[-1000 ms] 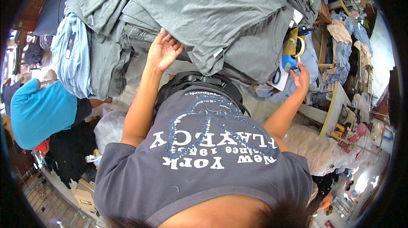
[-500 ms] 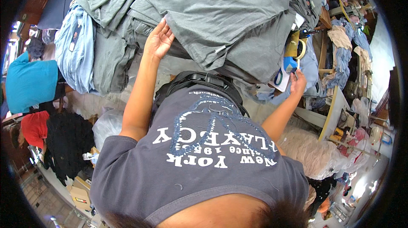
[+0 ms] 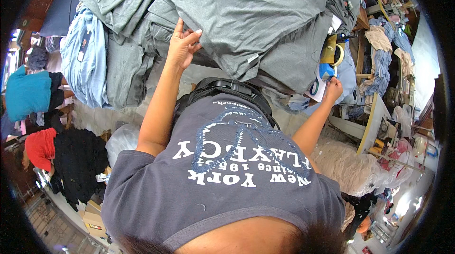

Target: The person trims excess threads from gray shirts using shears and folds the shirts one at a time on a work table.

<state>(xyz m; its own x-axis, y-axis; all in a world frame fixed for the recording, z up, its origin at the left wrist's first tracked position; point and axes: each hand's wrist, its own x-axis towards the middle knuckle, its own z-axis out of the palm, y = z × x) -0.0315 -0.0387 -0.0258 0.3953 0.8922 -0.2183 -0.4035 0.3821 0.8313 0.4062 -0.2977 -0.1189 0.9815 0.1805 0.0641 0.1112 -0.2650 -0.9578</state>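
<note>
A pile of grey shirts covers the work surface in front of me. My left hand is at its near left edge, index finger stretched up along the cloth and thumb apart. It is open and touches the fabric edge without gripping it. A small white label shows on the top shirt's hanging corner. On the right, my right hand has its fingers closed just below a blue tape dispenser; what they hold is too small to make out. A roll of tape and a dark loop handle are beside it.
Folded light blue garments lie left of the pile. Two people, one in a teal top and one in red, are at the left. A bundle wrapped in clear plastic and a pale board edge are at the right.
My left hand has turned slightly and its thumb has come away from the fingers at the cloth edge. My right hand's fingers have drawn together beside the blue dispenser.
</note>
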